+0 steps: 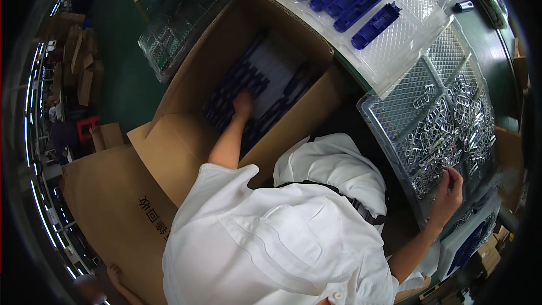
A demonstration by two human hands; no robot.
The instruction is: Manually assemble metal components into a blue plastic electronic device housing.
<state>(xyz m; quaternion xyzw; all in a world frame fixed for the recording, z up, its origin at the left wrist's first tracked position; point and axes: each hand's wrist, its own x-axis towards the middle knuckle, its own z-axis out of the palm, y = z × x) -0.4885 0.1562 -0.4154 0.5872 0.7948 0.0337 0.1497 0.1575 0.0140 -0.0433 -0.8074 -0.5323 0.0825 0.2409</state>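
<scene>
My left arm reaches down into a deep cardboard box (pixel 197 62). There my left hand (pixel 244 103) is at rows of dark blue plastic housings (pixel 226 93); its fingers are too dim and hidden to read. To the right, my right hand (pixel 447 192) is at the near edge of a pile of shiny metal wire clips (pixel 440 130). Its thumb and fingers come together in a pinch, and whatever lies between the tips is too small to make out. The clips lie in a clear plastic tray (pixel 389 118) with a textured bottom.
Several blue housings (pixel 375 25) lie on a translucent sheet (pixel 409 39) beyond the box. A stack of clear trays (pixel 169 39) stands left of it. Cardboard flaps (pixel 175 147) spread toward me. Another person's hand (pixel 114 274) shows at the lower left, beside a large carton (pixel 101 192).
</scene>
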